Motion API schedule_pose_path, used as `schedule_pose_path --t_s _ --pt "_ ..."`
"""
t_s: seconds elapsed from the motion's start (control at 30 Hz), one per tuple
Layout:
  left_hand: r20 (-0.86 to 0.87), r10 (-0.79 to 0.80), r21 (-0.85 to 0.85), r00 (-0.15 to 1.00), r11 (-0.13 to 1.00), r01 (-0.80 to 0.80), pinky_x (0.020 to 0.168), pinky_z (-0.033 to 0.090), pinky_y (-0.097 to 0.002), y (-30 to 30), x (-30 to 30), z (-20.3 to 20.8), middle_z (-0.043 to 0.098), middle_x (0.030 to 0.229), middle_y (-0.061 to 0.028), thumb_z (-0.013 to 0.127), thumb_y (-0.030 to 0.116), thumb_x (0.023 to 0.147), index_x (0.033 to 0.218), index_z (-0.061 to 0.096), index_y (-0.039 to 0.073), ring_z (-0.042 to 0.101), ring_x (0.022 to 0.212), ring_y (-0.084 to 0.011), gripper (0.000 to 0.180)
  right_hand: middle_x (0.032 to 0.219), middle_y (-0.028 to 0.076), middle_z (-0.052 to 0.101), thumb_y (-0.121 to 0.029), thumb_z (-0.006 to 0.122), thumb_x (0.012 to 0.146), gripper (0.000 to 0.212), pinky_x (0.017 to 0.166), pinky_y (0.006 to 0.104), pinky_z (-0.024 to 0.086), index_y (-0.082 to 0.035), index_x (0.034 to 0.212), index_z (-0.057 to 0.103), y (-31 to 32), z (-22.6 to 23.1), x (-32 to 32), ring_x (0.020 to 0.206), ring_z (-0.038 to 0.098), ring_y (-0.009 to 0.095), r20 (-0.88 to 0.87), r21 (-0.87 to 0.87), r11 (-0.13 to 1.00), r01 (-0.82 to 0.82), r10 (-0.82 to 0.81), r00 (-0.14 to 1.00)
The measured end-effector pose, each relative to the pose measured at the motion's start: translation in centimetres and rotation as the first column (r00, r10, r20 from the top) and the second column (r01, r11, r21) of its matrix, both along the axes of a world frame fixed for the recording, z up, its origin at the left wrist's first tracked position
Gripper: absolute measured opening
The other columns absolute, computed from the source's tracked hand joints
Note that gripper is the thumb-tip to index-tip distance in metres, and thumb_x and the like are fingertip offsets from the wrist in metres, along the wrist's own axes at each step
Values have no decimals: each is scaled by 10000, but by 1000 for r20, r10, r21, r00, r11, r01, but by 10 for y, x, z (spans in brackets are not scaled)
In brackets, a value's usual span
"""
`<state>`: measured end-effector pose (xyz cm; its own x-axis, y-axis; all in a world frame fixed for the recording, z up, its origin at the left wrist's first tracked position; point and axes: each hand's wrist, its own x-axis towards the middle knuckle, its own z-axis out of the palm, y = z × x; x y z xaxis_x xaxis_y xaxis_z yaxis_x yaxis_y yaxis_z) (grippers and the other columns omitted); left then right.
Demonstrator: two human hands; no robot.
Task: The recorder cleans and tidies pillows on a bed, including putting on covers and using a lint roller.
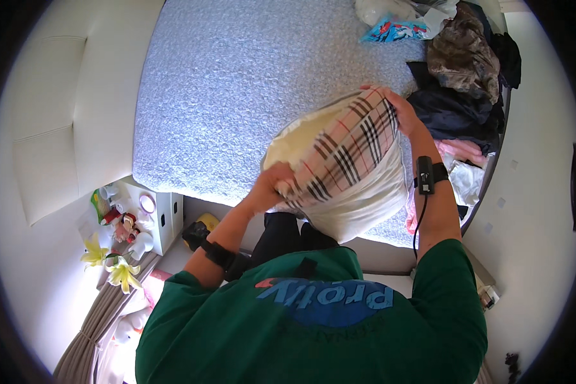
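A cream pillow (361, 208) stands tilted at the bed's near edge, against my body. Across its upper part runs a beige pillowcase (347, 152) with black, white and red plaid, covering only some of it. My left hand (270, 187) is closed on the plaid cloth at its lower left end, fingers curled in. At the upper right end my right hand (400, 112) grips the same cloth, thumb on the near side and its other fingers mostly hidden behind. A pale yellow surface shows beyond the plaid band; whether it is pillow or lining I cannot tell.
Under the pillow lies a bed with a grey-blue textured cover (224, 96). Dark clothes (461, 102) are heaped along its right edge, with a blue packet (397, 30) and plastic bags at the far right. A white nightstand (166, 221) with flowers and small items stands left.
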<state>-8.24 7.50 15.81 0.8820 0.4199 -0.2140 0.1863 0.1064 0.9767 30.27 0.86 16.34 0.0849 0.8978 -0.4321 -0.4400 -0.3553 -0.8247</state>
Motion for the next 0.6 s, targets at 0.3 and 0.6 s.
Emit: schedule_pose_path --t_s 0.3,0.6 --pt "-171 151 -75 974 983 -165 863 378 -262 -5 -4 -13 457 930 -26 796 4 564 955 631 65 475 919 -178 428 1277 75 485 -154 724 730 585 960 279 368 -56 1263 502 -23 31 -25 1082 508 154 530 -56 997 -55 76 845" --pt "-313 421 321 851 890 -322 787 466 -354 -7 11 -16 600 960 -122 776 163 648 1062 513 49 592 917 -285 504 1066 108 572 -195 765 605 578 893 369 414 -127 1144 570 -48 5 -23 1051 527 266 586 -180 983 -21 125 801"
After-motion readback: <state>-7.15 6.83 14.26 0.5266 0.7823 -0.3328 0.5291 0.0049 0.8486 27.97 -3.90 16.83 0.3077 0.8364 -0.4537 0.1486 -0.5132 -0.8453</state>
